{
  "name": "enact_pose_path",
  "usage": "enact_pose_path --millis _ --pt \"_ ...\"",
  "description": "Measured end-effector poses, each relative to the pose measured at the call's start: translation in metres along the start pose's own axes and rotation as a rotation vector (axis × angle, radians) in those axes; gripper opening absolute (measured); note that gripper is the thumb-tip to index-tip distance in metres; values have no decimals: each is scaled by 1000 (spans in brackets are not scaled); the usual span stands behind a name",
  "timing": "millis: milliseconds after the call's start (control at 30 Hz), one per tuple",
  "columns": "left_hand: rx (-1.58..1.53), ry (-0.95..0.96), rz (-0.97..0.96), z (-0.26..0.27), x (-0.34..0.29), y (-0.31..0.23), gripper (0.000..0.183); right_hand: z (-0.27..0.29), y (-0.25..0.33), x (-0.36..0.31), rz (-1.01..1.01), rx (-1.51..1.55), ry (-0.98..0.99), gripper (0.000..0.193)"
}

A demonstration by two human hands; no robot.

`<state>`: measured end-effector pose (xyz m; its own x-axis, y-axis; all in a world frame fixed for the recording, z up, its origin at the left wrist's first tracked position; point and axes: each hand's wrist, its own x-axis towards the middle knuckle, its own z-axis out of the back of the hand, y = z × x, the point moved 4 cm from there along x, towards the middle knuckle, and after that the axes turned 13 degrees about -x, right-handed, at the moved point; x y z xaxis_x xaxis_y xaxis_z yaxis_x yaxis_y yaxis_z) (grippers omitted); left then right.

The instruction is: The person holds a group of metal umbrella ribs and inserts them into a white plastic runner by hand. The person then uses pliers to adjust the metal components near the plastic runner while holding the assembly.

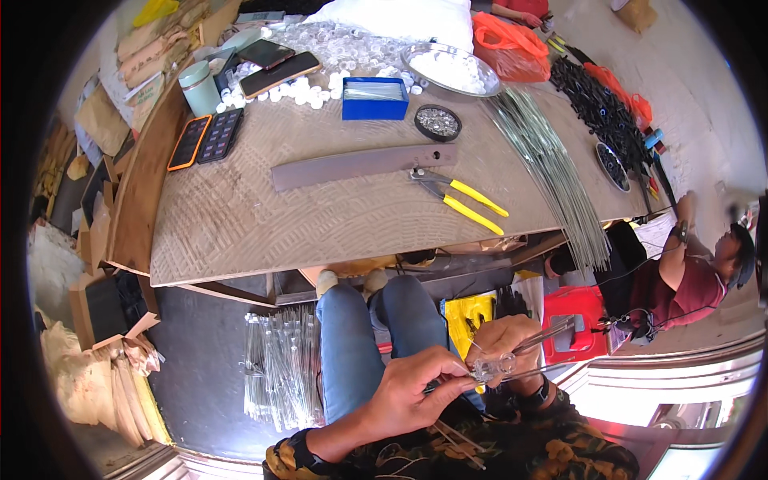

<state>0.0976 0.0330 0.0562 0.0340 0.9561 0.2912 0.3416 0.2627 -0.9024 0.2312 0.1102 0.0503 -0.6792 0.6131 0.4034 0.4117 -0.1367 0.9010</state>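
Observation:
Above my lap, my left hand (418, 386) pinches with thumb and forefinger at the edge of a small clear plastic piece (494, 367). My right hand (506, 342) is closed beside it, gripping thin metal rods (548, 336) that stick out to the right. The fingertips of both hands meet around the clear piece, and its exact shape is hard to make out. On the table in front lie pliers with yellow handles (474, 210), next to a long flat metal bar (364, 166).
A bundle of thin rods (552, 172) overhangs the table's right edge. Further back are a blue box (374, 110), a round dish (438, 122), a metal bowl (416, 58) and phones (280, 74). Bundled strips (282, 364) stand at my left. A co-worker (680, 276) sits right, near a red stool (572, 300).

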Motion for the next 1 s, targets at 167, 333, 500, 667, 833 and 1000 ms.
enact_pose_path --millis 167,333,500,667,833,1000 --pt "-279 21 172 5 3 10 13 -2 -5 5 4 98 81 34" --pt "-456 144 428 10 7 28 14 -2 -7 12 95 23 149 28" --pt "-423 234 484 19 19 38 18 -3 -10 12 34 -49 105 28" --pt "-528 202 471 22 22 51 10 -24 -3 10 37 63 33 28" --pt "-159 -350 219 53 9 38 9 -32 -15 15 -101 -196 -427 26" --pt "257 -454 -238 31 -18 -26 28 -31 -35 27 -145 -531 -591 25"
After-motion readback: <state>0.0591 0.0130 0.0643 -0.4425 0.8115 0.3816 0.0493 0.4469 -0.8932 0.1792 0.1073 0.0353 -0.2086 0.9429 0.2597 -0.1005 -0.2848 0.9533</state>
